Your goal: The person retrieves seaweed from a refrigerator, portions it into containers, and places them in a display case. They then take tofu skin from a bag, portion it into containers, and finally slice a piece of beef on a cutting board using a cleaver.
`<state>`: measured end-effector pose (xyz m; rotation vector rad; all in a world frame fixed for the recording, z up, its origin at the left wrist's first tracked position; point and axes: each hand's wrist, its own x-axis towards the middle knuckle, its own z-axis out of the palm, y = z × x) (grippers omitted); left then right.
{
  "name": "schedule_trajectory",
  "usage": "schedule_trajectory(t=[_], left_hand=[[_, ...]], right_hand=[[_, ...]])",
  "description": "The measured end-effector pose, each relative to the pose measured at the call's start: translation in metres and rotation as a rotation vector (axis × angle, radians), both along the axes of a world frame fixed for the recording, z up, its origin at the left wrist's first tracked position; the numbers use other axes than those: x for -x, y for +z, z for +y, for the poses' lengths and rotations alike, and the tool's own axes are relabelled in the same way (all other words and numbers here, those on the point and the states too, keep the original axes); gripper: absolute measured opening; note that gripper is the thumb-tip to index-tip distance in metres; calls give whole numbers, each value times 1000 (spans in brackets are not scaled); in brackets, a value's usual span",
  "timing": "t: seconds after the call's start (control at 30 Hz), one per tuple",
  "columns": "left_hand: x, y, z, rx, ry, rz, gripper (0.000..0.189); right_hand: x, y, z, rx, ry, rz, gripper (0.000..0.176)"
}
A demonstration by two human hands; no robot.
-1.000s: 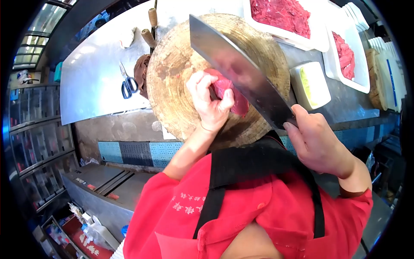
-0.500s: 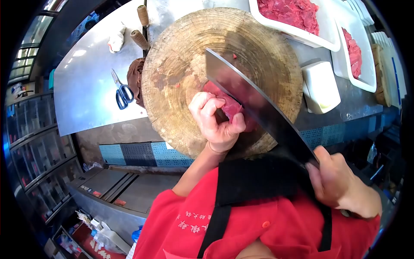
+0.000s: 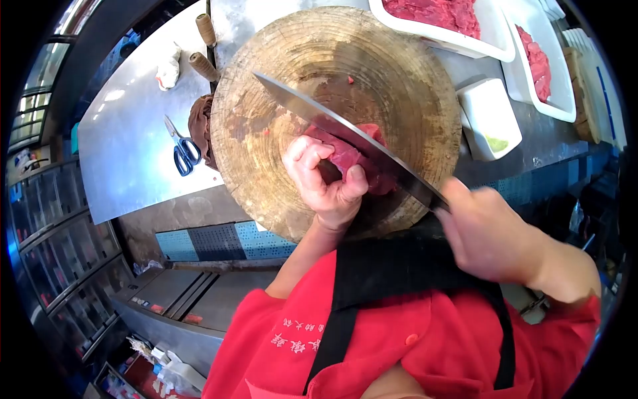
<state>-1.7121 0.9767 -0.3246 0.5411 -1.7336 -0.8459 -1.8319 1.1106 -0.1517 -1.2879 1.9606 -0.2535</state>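
My left hand (image 3: 325, 183) has its fingers curled on a piece of red meat (image 3: 345, 157) that lies on the round wooden chopping block (image 3: 266, 80). In my right hand (image 3: 488, 229) is the handle of a large cleaver (image 3: 345, 130). Its blade slants across the block from upper left to lower right, over the meat and just beyond my left fingertips. Some meat shows on the far side of the blade. A small red scrap (image 3: 351, 80) sits higher on the block.
Left of the block are scissors (image 3: 182, 147), a brown cloth (image 3: 201, 126), a white cloth (image 3: 169, 68) and two wound handles (image 3: 203, 66). White trays of meat (image 3: 488, 40) (image 3: 561, 100) stand at the upper right, near a white container (image 3: 490, 120).
The cleaver and my right hand have shifted left, and the blade lies at a flatter slant. More meat shows beyond the blade. The whole view has shifted slightly.
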Motion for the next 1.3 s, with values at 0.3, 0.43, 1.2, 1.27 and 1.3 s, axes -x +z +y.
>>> schedule_trajectory(t=[0.3, 0.43, 1.2, 1.27, 1.3], left_hand=[[-4, -14, -24, -213, 43, 96, 41], [-14, -15, -35, -249, 44, 67, 40], [48, 0, -16, 162, -61, -131, 26], [47, 0, -19, 165, -47, -165, 27], [47, 2, -18, 167, -66, -134, 28]], right_hand=[[-9, -51, -29, 120, 32, -1, 15], [-8, -44, -57, 110, 97, 41, 19], [20, -51, -56, 111, -8, 66, 14], [20, -36, -33, 190, -38, 83, 13], [20, -34, -12, 148, -24, 89, 14]])
